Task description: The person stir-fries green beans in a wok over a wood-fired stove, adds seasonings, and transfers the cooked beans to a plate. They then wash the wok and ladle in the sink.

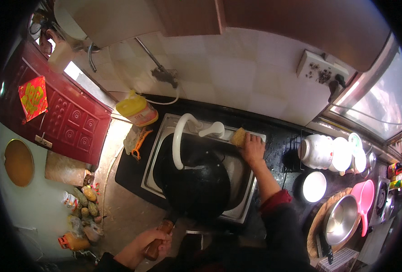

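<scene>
My left hand [151, 242] grips the brown wooden handle [161, 238] of a large black wok [197, 185], which lies over the stainless steel sink [242, 200]. A thin stream of water falls into the wok from the white curved faucet [178, 142]. At the sink's back right corner, my right hand [253, 148] touches a yellowish scouring sponge [238, 137]; the fingertips are partly hidden, so whether they close on it is unclear.
A yellow jug [138, 110] and an orange peeler-like tool [140, 144] lie left of the sink. To the right are stacked white bowls [315, 151], a white bowl [314, 187], a metal basin [340, 217] on a round wooden board, a knife [320, 246] and a pink dipper [362, 195].
</scene>
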`<move>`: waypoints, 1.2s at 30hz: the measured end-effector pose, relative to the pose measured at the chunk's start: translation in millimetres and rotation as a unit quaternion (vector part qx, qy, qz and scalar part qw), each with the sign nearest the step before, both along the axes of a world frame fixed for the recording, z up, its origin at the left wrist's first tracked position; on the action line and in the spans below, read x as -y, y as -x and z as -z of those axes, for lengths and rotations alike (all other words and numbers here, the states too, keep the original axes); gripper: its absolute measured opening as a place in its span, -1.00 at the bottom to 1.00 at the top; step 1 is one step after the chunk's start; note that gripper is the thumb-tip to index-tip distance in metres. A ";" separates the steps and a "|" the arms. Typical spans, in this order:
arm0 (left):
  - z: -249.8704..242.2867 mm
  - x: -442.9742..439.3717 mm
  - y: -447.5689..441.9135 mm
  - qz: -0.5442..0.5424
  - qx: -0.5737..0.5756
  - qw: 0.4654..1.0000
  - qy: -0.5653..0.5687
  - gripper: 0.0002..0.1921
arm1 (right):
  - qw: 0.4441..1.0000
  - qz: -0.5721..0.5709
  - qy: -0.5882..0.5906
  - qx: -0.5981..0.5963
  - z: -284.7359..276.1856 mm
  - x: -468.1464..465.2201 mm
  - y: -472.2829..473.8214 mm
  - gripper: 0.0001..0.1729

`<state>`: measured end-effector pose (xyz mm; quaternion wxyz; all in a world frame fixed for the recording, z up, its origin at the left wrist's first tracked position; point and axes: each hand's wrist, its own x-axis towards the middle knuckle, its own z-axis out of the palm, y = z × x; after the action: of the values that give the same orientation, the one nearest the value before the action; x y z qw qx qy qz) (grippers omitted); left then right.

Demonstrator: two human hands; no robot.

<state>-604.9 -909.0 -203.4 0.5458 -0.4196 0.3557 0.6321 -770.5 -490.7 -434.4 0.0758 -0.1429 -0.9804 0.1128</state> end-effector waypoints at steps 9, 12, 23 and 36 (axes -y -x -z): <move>-9.9 7.1 36.7 0.106 -0.002 0.994 0.005 -0.71 | 0.949 -0.095 0.255 0.157 63.8 97.1 -57.7 -0.28; -15.0 4.3 43.2 0.125 0.006 0.992 0.005 -0.72 | 0.950 0.079 0.284 0.102 88.9 149.0 -35.3 -0.28; -21.3 4.9 47.5 0.142 -0.038 0.989 -0.018 -0.72 | 0.834 -0.425 0.271 0.224 22.1 167.7 -103.4 -0.33; -17.7 13.2 47.6 0.145 -0.026 0.989 -0.017 -0.67 | 0.798 -0.440 0.299 0.283 26.5 165.3 -95.6 -0.46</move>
<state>-652.5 -922.2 -185.7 0.6293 -0.3378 0.4160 0.5629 -674.9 -656.0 -460.9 -0.3092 0.2627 -0.8332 0.3757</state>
